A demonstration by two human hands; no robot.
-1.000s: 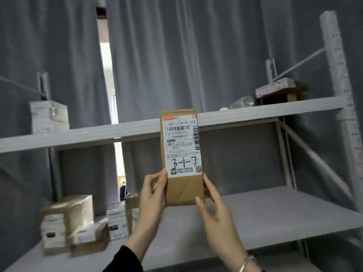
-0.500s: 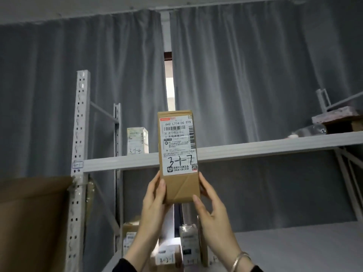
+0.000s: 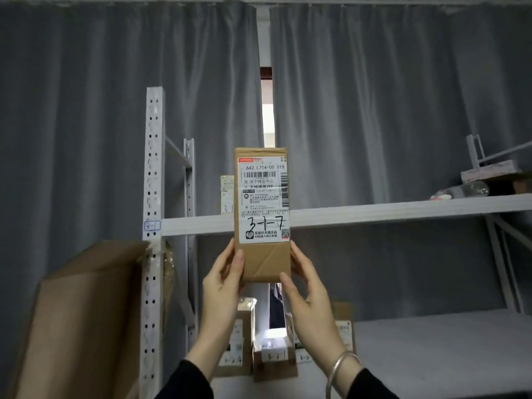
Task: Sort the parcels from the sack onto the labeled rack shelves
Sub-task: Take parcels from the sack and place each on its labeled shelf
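Note:
I hold a tall brown cardboard parcel point(image 3: 262, 214) upright in front of the rack, its white shipping label facing me with "3-1-7" handwritten on it. My left hand point(image 3: 223, 280) grips its lower left edge and my right hand point(image 3: 306, 286) grips its lower right edge. The parcel overlaps the front edge of the upper white shelf point(image 3: 374, 213). A small tag reading "3-1" point(image 3: 152, 226) sits on the rack's left upright point(image 3: 154, 168). Behind the parcel on that shelf stands another labelled box point(image 3: 227, 194), mostly hidden.
Several small parcels point(image 3: 273, 355) stand on the lower shelf point(image 3: 431, 341) below my hands. A large open brown carton point(image 3: 86, 312) fills the lower left. A plastic bottle point(image 3: 463, 191) and a slab point(image 3: 489, 174) lie on the upper shelf's right end. Grey curtains hang behind.
The view has swung left and up along the rack, bringing the left upright and its tag into sight. The parcel stays upright in both hands, now in front of the upper shelf's left part.

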